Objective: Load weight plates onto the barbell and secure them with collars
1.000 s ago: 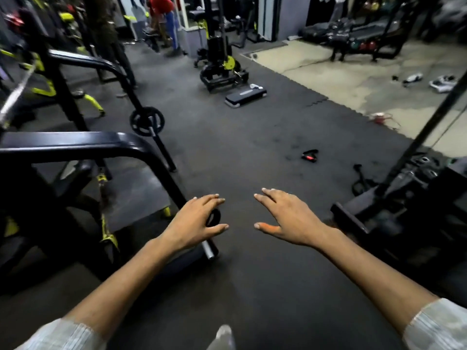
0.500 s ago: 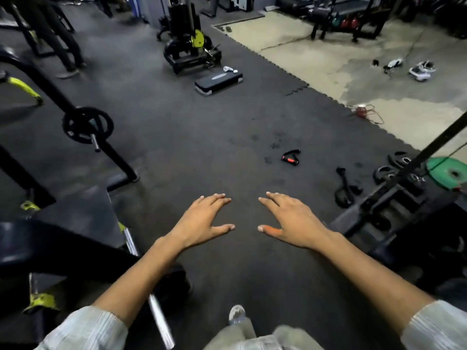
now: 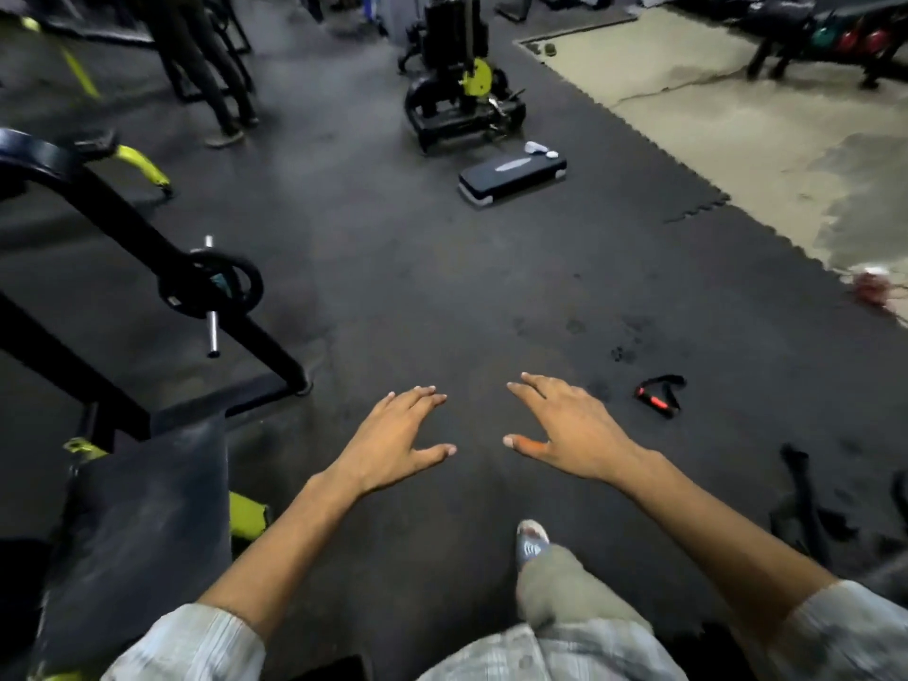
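A small black weight plate (image 3: 211, 285) hangs on a steel peg (image 3: 212, 331) of the black rack (image 3: 123, 228) at the left. My left hand (image 3: 393, 442) and my right hand (image 3: 570, 430) are both stretched out over the dark rubber floor, palms down, fingers spread, holding nothing. The plate is well to the upper left of my left hand. No barbell or collar shows in the head view. My right foot (image 3: 533, 540) is stepping forward below the hands.
A black bench pad (image 3: 142, 523) with yellow-green fittings sits at lower left. A black step platform (image 3: 513, 176) and a machine (image 3: 457, 90) lie ahead. A red-and-black handle (image 3: 658, 398) and black straps (image 3: 806, 508) lie on the floor at right. A person's legs (image 3: 211, 66) stand far left.
The view has moved forward and turned; the rack and its plate now sit closer at the left, and the bar end near my left hand is out of sight. Both hands stay open.
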